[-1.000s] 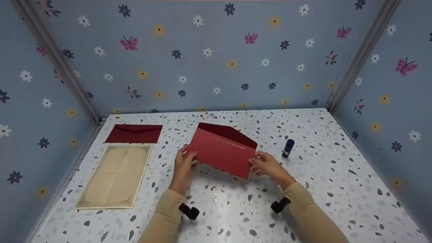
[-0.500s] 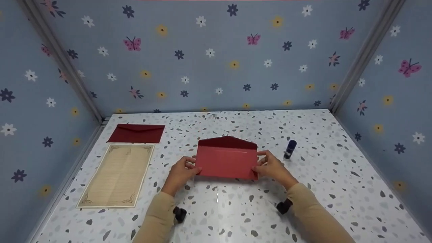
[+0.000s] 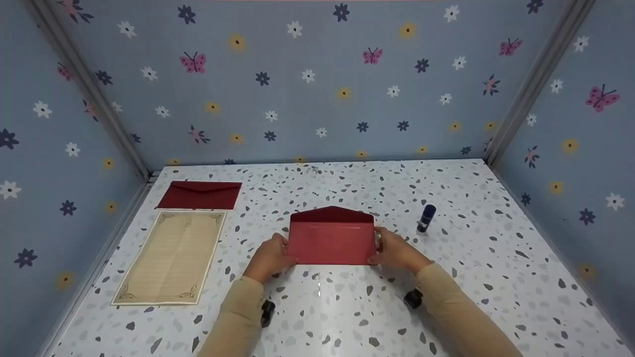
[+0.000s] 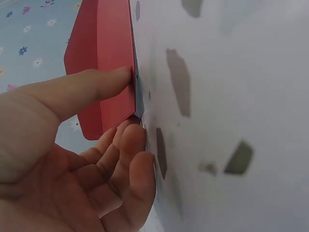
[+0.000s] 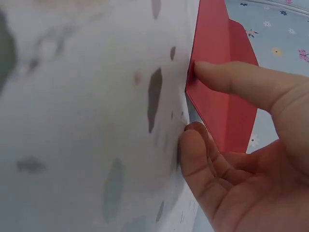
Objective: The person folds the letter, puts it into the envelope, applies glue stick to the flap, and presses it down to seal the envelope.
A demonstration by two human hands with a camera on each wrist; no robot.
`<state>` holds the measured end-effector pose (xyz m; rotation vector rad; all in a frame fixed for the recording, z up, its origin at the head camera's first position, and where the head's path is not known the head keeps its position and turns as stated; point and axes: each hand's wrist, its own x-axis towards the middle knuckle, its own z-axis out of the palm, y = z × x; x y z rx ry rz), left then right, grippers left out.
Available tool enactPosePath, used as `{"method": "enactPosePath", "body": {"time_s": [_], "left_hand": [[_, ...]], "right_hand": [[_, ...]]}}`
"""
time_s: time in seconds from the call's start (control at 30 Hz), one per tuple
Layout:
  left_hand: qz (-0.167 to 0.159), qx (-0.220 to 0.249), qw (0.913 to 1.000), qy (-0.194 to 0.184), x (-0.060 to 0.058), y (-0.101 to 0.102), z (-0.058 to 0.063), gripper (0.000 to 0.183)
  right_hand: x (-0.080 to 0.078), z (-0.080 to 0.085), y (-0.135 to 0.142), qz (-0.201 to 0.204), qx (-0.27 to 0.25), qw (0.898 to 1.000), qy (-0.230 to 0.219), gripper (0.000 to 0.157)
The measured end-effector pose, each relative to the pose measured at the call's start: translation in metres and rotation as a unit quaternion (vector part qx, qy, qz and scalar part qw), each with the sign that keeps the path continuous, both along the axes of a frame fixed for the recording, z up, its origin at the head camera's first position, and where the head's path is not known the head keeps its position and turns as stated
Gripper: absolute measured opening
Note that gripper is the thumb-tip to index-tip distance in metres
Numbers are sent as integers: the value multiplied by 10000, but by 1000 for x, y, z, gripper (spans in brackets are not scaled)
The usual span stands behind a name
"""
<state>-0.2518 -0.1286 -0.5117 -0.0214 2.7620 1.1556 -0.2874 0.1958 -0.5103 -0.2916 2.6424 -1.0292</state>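
A red envelope (image 3: 331, 244) with its pointed flap (image 3: 331, 214) raised at the far side is held level in the middle of the table. My left hand (image 3: 269, 257) pinches its left end, and my right hand (image 3: 398, 251) pinches the right end. In the left wrist view, the left thumb lies on the face of the envelope (image 4: 115, 43) near a corner, with the curled fingers behind its edge. Likewise in the right wrist view, the right thumb presses on the envelope (image 5: 212, 43) and the fingers reach behind it. Its lower edge is close over the tabletop.
On the left a cream letter sheet (image 3: 171, 258) with ornate corners lies flat. Beyond it lies a darker red envelope (image 3: 199, 196). A dark blue glue stick (image 3: 426, 218) is to the right of my right hand. Flower-patterned walls (image 3: 317, 99) enclose the speckled table (image 3: 322, 317).
The red envelope has turned from a slant to level and come nearer and lower, both hands moving with it. The glue stick, letter sheet and darker envelope have stayed put.
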Motion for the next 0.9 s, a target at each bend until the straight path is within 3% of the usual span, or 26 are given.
{"method": "enactPosePath", "body": {"time_s": [0.13,0.23,0.37,0.47,0.57,0.7,0.9], "left_hand": [[-93,-530,9980,342,2,4,2,39],[-354,-1032,9916,699,6,9,4,34],[-1281,-1485,9744,1096,13,18,6,30],[-2112,-1600,9551,1323,19,25,8,31],[-2607,-1714,9379,1518,23,30,10,31],[-2758,-1901,9294,1546,25,34,8,32],[-2754,-1826,9351,1280,24,34,5,34]], "right_hand": [[-2,2,0,71,288,9995,-105,67],[-2,3,0,86,390,9991,-163,50],[-2,3,-1,52,393,9990,-214,46],[-2,3,-1,25,394,9990,-229,45],[-3,3,-1,37,396,9990,-204,41],[-3,3,0,113,394,9991,-126,40],[-3,2,2,271,413,9988,-34,37]]}}
